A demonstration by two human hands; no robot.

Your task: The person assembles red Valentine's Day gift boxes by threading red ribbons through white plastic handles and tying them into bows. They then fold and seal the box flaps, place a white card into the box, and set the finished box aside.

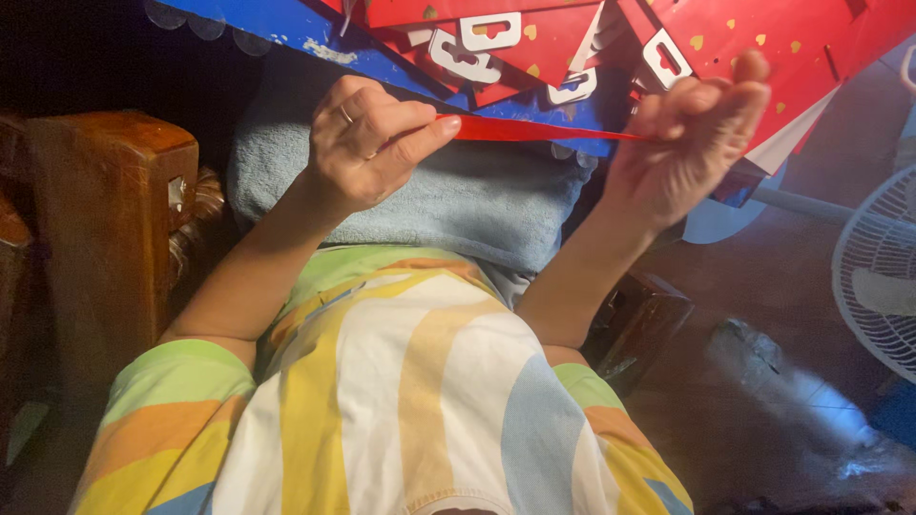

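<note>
**Red strip held taut between both hands**

I see the left hand [367, 143] closed in a pinch, thumb and forefinger clamped on the near end of a thin red strip [534, 130]. The right hand [692, 143] is closed too, fingers curled over the strip's other end at about 3 o'clock from the left hand. The strip runs almost level between them, stretched straight, with no sag that I can make out.

My reading is that the step in hand is drawing or pulling the strip out tight between the two grips. I judge the next move calls for an even pull from both ends and a firm pinch, since so thin a strip could slip from the fingertips or tear if one side jerks.

The strip sits just below a stack of red cards [534, 38] with yellow specks and white hanger tabs, which lies at 12 o'clock from the hands. I cannot tell whether the strip is joined to a card or free of it. A blue board [286, 30] lies under the cards, and beneath it, at 6 o'clock from the strip, a grey-blue towel [477, 205] is spread across the lap. A wooden armrest [110, 191] stands at 9 o'clock and a white fan [878, 277] at 4 o'clock, well apart from the hands.
</note>
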